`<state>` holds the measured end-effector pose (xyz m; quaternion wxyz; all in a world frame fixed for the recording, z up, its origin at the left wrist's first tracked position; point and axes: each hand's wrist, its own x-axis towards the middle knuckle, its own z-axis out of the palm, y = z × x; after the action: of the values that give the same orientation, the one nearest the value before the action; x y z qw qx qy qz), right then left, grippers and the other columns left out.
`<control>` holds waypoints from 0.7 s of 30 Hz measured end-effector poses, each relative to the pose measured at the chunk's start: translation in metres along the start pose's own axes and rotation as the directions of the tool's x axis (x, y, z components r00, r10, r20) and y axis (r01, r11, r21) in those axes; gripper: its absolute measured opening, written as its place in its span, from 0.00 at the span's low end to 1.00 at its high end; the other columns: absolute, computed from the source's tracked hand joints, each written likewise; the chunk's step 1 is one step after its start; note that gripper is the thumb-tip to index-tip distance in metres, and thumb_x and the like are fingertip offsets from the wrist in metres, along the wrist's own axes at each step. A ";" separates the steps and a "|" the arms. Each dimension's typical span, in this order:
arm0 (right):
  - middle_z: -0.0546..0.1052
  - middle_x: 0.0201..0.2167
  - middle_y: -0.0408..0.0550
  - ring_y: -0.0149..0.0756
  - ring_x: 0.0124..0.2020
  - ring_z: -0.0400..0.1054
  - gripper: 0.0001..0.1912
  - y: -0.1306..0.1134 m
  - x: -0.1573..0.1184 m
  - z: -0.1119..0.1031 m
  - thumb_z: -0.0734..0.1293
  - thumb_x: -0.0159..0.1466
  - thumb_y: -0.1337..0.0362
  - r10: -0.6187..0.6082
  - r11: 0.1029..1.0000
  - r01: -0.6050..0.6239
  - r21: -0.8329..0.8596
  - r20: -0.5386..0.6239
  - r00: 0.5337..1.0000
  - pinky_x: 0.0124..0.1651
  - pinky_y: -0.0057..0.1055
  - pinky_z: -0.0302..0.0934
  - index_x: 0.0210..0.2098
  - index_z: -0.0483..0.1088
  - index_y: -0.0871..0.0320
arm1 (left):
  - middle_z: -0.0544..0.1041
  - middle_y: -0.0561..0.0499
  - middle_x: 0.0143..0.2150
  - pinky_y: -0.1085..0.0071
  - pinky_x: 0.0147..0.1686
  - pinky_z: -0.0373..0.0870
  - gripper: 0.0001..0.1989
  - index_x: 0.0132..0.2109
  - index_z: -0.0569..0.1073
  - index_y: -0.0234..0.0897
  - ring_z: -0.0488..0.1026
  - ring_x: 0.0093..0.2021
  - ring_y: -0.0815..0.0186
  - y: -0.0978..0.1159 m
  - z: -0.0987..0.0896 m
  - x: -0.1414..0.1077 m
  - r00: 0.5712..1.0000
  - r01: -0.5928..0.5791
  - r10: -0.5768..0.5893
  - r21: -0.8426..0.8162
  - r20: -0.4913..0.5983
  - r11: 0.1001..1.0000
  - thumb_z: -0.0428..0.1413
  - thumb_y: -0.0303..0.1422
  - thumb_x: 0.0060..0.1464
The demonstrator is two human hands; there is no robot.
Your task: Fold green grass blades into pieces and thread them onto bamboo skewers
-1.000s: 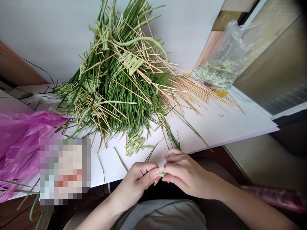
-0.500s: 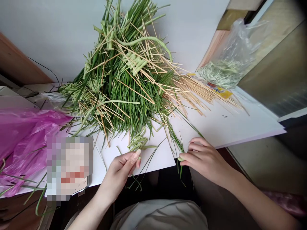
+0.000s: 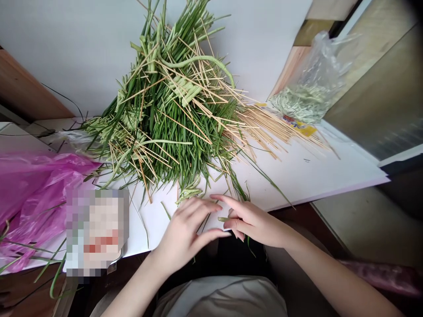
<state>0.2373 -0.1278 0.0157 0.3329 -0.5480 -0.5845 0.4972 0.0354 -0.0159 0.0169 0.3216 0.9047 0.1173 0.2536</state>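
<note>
My left hand (image 3: 191, 229) is spread over the table's front edge, thumb apart from the fingers, with nothing visible in it. Facing it, my right hand (image 3: 249, 222) pinches a short green stem piece (image 3: 223, 219) between thumb and fingers. Just beyond my left hand lies a small folded green bundle (image 3: 191, 192). A large heap of long green stalks (image 3: 185, 149) fills the middle of the table, with thin wooden sticks (image 3: 264, 127) across it and fanned out to its right. Some of the stalks are wound into woven-looking rolls (image 3: 185, 89).
On the left lie a pink plastic bag (image 3: 42, 198) and a blurred-out object (image 3: 99, 233) near the table edge. A clear bag of pale green pieces (image 3: 304, 99) stands at the back right of the white table (image 3: 343, 171).
My hands have come close together. My left hand has opened from a pinch, and my right hand has moved left with the green piece. A long blade now lies free on the right.
</note>
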 end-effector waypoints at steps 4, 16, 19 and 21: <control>0.67 0.18 0.31 0.30 0.19 0.63 0.29 0.008 0.005 0.005 0.63 0.76 0.57 -0.026 0.953 -0.015 0.302 0.132 0.991 0.30 0.26 0.62 0.72 0.53 0.53 | 0.81 0.50 0.39 0.65 0.44 0.70 0.06 0.46 0.74 0.39 0.75 0.40 0.62 0.009 0.011 -0.004 0.998 -0.058 0.059 -0.076 0.007 0.995 0.60 0.33 0.64; 0.67 0.19 0.36 0.27 0.21 0.60 0.22 0.012 0.000 -0.010 0.61 0.76 0.48 0.028 0.977 -0.059 0.203 0.153 0.988 0.29 0.24 0.54 0.40 0.74 0.61 | 0.81 0.50 0.39 0.70 0.40 0.72 0.05 0.46 0.75 0.38 0.76 0.38 0.65 0.000 0.000 -0.008 0.995 -0.038 0.029 -0.096 -0.099 0.995 0.60 0.28 0.63; 0.65 0.18 0.35 0.26 0.20 0.57 0.22 0.008 0.002 -0.008 0.63 0.75 0.49 0.042 0.985 -0.068 0.156 0.166 0.985 0.26 0.23 0.51 0.38 0.76 0.62 | 0.80 0.48 0.38 0.66 0.38 0.71 0.07 0.47 0.74 0.36 0.75 0.36 0.63 0.005 -0.001 -0.006 0.992 -0.124 0.124 0.062 0.010 0.990 0.59 0.33 0.65; 0.64 0.17 0.35 0.25 0.19 0.56 0.22 0.004 0.002 -0.006 0.63 0.75 0.50 0.055 0.987 -0.079 0.137 0.169 0.984 0.25 0.23 0.50 0.35 0.76 0.61 | 0.79 0.48 0.35 0.65 0.35 0.69 0.07 0.45 0.75 0.35 0.73 0.33 0.62 0.009 -0.002 -0.003 0.983 -0.179 0.169 0.199 0.064 0.963 0.57 0.35 0.66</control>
<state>0.2438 -0.1245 0.0128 0.3050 -0.4992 -0.5539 0.5924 0.0321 -0.0231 0.0226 0.2061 0.9454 0.0551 0.2464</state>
